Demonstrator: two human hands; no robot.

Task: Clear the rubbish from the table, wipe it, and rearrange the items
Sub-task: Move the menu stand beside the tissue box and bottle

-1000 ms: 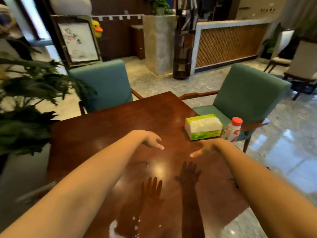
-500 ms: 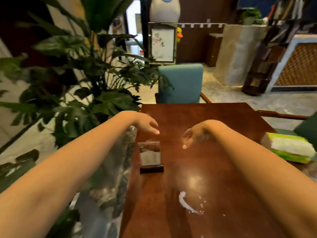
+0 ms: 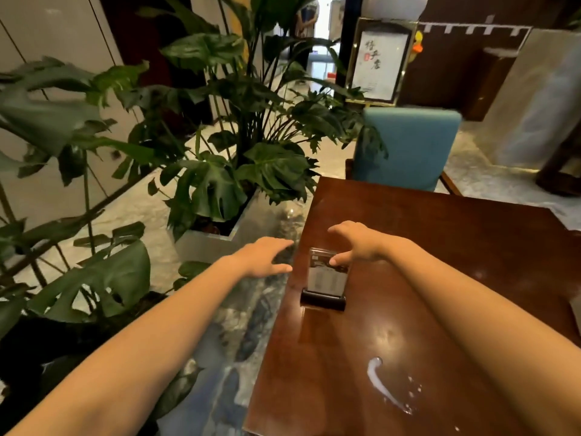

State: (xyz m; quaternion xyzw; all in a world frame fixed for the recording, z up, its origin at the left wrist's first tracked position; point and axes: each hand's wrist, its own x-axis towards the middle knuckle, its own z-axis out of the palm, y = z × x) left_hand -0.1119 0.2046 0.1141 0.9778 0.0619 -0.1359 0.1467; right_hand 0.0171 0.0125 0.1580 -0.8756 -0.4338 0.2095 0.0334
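Note:
A clear acrylic sign holder (image 3: 325,280) on a black base stands upright near the left edge of the dark wooden table (image 3: 456,253). My right hand (image 3: 355,242) is spread over its top, thumb at its front face near the upper edge, fingers reaching behind it. My left hand (image 3: 267,258) hovers just off the table's left edge, fingers straight, beside the holder and apart from it. A white streak of spilled liquid (image 3: 385,385) with small drops lies on the near part of the table.
Large leafy plants in a pale planter (image 3: 220,240) crowd the left side of the table. A blue chair (image 3: 408,149) stands at the far end. A framed sign (image 3: 377,62) is behind it. Marble floor lies below the table's left edge.
My view has swung further left. Both hands have moved left and closed in on the sign holder; my right hand now reaches over its top. The tissue box is out of view.

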